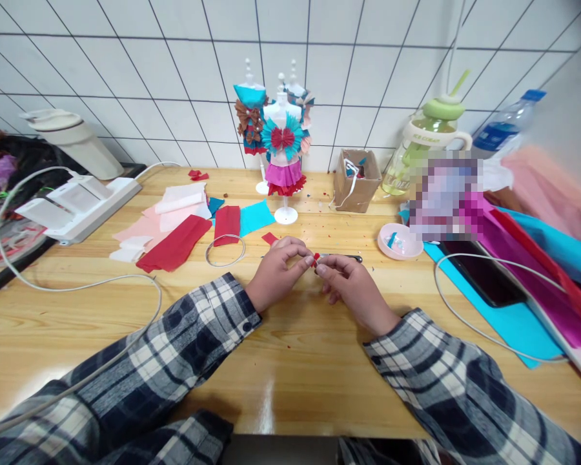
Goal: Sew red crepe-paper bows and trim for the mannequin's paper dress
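Note:
Between my two hands is a small piece of red crepe paper [315, 259], pinched at both sides. My left hand [278, 271] has thumb and forefinger closed on its left end. From the other side, my right hand [353, 284] grips it with its fingertips. Just behind the fingers lies a dark-handled tool [352, 258], mostly hidden, whose kind I cannot make out. Beyond them stands a small white dress-form mannequin [281, 106] in a paper dress with a turquoise-and-red bow. Two more dressed mannequins [250, 97] are behind it.
Red crepe paper [174, 244], pale pink sheets [174, 210] and a turquoise piece [255, 217] lie left. At right are a small cardboard box [358, 194], a pink bowl [399, 252], a phone [484, 274] and coloured paper. A white cable [77, 289] crosses the table beside a power strip [97, 210].

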### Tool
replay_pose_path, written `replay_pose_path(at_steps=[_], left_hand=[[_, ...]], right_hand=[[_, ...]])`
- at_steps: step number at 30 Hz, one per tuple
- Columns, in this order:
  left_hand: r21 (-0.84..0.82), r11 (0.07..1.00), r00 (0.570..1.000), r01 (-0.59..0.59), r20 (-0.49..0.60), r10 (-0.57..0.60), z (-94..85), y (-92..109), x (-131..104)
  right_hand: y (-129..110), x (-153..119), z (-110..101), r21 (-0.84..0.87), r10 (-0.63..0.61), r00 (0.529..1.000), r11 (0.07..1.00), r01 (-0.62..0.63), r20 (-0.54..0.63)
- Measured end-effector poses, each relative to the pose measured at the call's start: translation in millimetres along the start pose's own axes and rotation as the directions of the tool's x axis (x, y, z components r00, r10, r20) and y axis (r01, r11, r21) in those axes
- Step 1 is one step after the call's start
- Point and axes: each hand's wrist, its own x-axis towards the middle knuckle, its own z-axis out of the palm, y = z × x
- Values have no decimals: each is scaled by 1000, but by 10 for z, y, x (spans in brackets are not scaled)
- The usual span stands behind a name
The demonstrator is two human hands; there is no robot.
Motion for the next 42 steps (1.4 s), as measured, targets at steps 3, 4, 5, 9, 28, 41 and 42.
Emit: replay_pose_path(at_steps=[3, 4, 5, 9, 28, 41, 42], left_hand=[[21, 999, 999, -30, 25, 30, -10, 7, -4], [21, 999, 998, -47, 32, 47, -17, 9, -5], [18, 997, 997, -70, 42, 69, -27, 10, -7], [75, 970, 966, -232, 138, 220, -88, 10, -18], [326, 740, 723, -588, 622, 301, -140, -2, 11], [366, 826, 859, -428, 450, 246, -89, -39, 12], [326, 872, 886, -366, 408, 219, -88, -42, 18]], right_hand=[[21, 17, -20, 40, 2, 1000, 999, -2, 3], [21, 20, -35, 67, 9, 1000, 998, -9, 13], [18, 21, -56, 97, 22, 999, 995, -26, 39], [-20, 23, -165, 154, 120, 967, 976, -157, 223], [-68, 21, -228, -720, -208, 867, 489, 493, 452], [-147, -172, -90, -880, -418, 825, 109, 461, 380], [-147, -176, -92, -886, -448, 816, 104, 453, 365]])
